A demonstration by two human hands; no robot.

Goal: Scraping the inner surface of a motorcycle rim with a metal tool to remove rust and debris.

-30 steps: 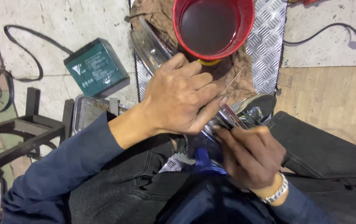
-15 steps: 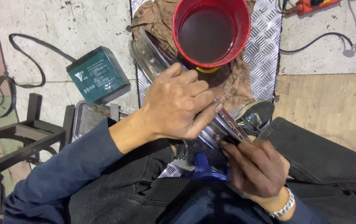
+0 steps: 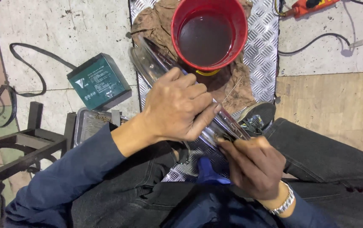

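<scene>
While the person sat over the diamond-plate floor panel (image 3: pixel 266 50), the left hand (image 3: pixel 177 107) lay palm-down across the long chrome part (image 3: pixel 147 63) at the centre of the frame, fingers curled over its far side and the thumb toward the upper end; this grip was closed on the part. The left forearm, in a dark blue sleeve (image 3: pixel 63 181), ran in from the lower left. The right hand (image 3: pixel 253 166), wearing a metal watch (image 3: pixel 285 202), sat at the lower right of centre with its fingertips pinched tight at the part's lower end; whether a small tool lay in that grip could not be told. The chrome part ran diagonally from the upper centre, just left of the red bucket (image 3: pixel 209 33) of dark liquid, down to the right hand. The bucket stood on a brown rag (image 3: pixel 156 25) spread over the panel. A green battery (image 3: pixel 99 82) lay on the concrete at the left, and a shoe (image 3: pixel 257 116) showed at the right of centre.

Compared with the views half a second and one second before, both hands kept the same hold on the part, while the whole scene sat slightly lower in the frame.
</scene>
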